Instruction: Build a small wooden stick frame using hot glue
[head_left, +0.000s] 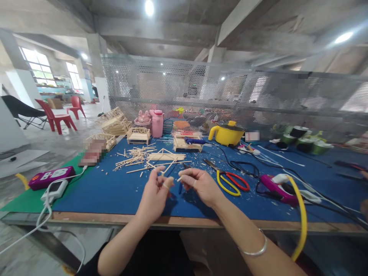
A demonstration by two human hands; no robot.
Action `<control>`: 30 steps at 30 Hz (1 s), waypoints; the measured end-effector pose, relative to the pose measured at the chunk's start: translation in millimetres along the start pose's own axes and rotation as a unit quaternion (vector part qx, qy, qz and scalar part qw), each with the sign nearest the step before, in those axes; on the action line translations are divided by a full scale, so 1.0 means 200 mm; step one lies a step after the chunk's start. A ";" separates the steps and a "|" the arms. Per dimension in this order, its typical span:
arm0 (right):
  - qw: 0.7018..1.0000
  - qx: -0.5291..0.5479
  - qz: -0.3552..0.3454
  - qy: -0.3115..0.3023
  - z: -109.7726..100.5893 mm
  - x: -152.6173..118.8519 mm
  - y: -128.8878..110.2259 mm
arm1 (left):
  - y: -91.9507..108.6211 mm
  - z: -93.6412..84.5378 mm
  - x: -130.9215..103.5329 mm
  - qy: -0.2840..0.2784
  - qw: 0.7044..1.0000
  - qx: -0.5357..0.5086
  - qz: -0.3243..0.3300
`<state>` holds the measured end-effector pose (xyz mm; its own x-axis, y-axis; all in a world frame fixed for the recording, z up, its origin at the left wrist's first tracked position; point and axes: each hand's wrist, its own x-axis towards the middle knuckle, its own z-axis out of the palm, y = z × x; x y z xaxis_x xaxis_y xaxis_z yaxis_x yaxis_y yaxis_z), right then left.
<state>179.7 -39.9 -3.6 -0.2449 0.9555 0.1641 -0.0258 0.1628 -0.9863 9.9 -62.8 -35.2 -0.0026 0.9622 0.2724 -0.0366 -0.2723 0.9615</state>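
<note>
My left hand (156, 191) is over the front middle of the blue mat, its fingers bent round a thin wooden stick that points up and away. Close to its right, my right hand (199, 186) pinches a short pale piece of wood (179, 179) between thumb and fingers. Beneath and between the hands lies a tool with a blue handle (180, 188), partly hidden. Just beyond them are long wooden sticks (166, 156) and a pile of short sticks (135, 157). Scissors with red and yellow handles (228, 184) rest right of my right hand.
Small wooden frames (138, 135) stand at the back, one beside a blue glue gun (195, 141). A yellow pot (228, 134) and pink bottle (157, 123) are behind. Power strips (280, 189) with cables lie right and left. Part of another person's hand shows at the right edge.
</note>
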 end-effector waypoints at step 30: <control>0.920 -0.325 0.029 -0.219 -0.36 0.12 -0.08 | 0.20 -0.18 0.59 -0.111 0.964 -0.068 -0.234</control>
<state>244.4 -1.4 18.2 -0.5983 0.7997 -0.0505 0.5493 0.3635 -0.7524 -26.9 40.7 33.7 0.2589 0.9502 -0.1736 -0.1119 0.2081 0.9717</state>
